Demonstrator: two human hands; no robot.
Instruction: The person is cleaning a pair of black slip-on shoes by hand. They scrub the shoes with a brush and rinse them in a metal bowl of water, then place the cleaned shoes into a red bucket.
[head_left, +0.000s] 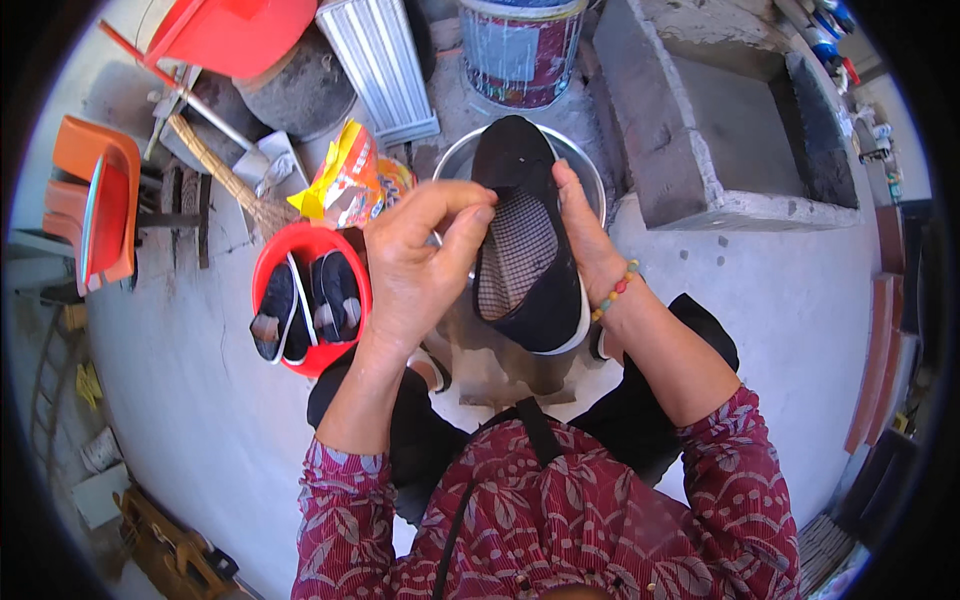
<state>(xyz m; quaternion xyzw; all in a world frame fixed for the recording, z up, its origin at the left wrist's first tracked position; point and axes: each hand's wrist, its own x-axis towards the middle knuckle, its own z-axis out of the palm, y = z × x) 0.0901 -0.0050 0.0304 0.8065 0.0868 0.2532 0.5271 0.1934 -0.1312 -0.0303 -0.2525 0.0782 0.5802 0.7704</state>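
Observation:
A black fabric shoe (529, 300) with a checked insole and a white sole edge is held toe away over a round metal basin (596, 180). My right hand (589, 232), with a bead bracelet at the wrist, grips the shoe's right side. With thumb and forefinger together, my left hand (424, 255) touches or pinches the shoe's opening near the tongue; whether something thin is between the fingertips cannot be told. Several dark shoes (337, 296) with white sole edges stand in a red plastic basin (259, 277) at the left.
Behind the left hand stands a yellow and orange plastic packet (349, 176). A straw broom (217, 169), a dustpan (292, 161) and stacked orange chairs (97, 157) are at the left. A paint-stained bucket (521, 56) stands ahead, a concrete trough (675, 150) at the right.

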